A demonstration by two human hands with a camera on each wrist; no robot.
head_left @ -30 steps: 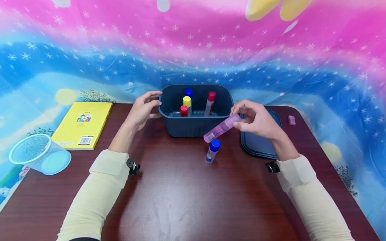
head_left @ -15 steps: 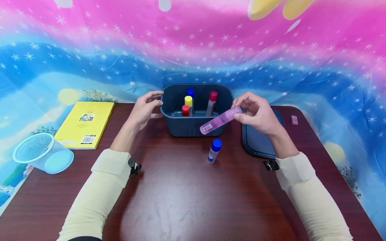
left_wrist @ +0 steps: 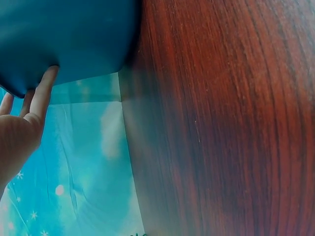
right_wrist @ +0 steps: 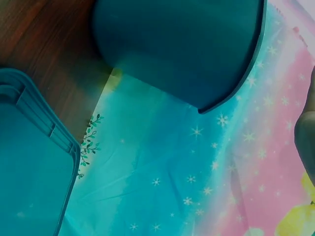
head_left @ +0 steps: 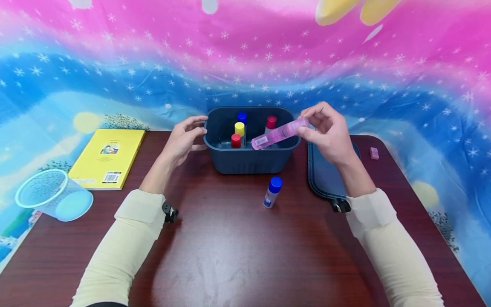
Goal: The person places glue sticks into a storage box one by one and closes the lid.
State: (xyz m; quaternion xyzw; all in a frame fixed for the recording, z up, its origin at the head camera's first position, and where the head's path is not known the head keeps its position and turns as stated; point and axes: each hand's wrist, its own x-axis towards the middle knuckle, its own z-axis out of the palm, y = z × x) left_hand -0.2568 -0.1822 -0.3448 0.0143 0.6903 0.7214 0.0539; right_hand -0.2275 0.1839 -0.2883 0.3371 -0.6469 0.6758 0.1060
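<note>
My right hand pinches one end of a pink translucent tube with a barcode label. The tube slants over the front right of a dark grey-blue bin, its lower end above the opening. Inside the bin stand glue sticks: a blue-capped one, a yellow-capped one, a red-capped one and another red-capped one, partly behind the tube. My left hand rests its fingers against the bin's left side; in the left wrist view a fingertip touches the wall. A blue-capped glue stick stands before the bin.
The bin's lid lies right of it, under the right forearm. A small pink eraser-like block sits near the table's right edge. At left are a yellow book and a light-blue mesh basket on its side. A patterned cloth hangs behind.
My right hand has raised the pink tube up and back, from in front of the bin to over its opening. The left hand has stayed at the bin's left side.
</note>
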